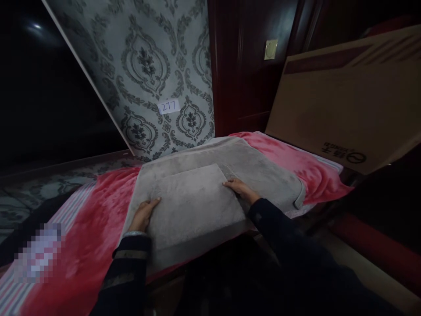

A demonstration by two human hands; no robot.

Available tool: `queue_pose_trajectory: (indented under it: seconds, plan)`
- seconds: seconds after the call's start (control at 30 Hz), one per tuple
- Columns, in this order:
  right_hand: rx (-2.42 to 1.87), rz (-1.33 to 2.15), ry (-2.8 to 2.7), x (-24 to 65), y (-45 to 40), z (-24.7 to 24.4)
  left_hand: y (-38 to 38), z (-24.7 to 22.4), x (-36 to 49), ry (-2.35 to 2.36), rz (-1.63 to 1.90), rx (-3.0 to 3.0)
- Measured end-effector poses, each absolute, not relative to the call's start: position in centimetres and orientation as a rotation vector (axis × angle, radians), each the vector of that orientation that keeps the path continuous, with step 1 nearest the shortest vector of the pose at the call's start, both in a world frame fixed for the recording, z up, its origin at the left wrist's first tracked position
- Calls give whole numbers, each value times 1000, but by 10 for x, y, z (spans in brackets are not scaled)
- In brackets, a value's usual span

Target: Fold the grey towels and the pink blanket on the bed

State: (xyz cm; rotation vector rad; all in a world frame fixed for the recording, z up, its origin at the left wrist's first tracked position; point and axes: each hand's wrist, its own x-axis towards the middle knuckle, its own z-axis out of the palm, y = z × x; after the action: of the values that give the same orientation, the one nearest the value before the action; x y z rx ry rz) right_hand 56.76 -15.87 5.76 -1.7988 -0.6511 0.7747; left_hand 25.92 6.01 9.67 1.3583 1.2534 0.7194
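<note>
A soft grey cloth (194, 206), like a towel or small blanket, lies spread with a folded rectangular flap on its near part. At the flap's left side my left hand (142, 216) is closed on the cloth, thumb on top and the other fingers mostly hidden. My right hand (242, 189) pinches the flap's right edge near its far corner. Beneath the grey cloth lies a red and pink plush blanket (108, 219), showing to the left and right.
A striped sheet (74, 206) shows under the red blanket. Behind stands a patterned wall (184, 66) with a paper label (169, 106) reading 277. A large cardboard box (348, 101) leans at right beside dark red wood panelling (246, 79). A dark screen (49, 96) fills the upper left.
</note>
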Motion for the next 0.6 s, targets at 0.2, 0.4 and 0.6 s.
queue_pose_trajectory:
  seconds: [0.2, 0.4, 0.6]
  plan:
    - [-1769, 765, -685, 561, -146, 90, 51, 132, 268, 1134, 568, 1297]
    - [-1751, 698, -850, 596, -124, 167, 14, 178, 265, 958, 859, 1276]
    - [-1969, 331, -1133, 643, -99, 211, -48, 157, 262, 810, 944, 1090]
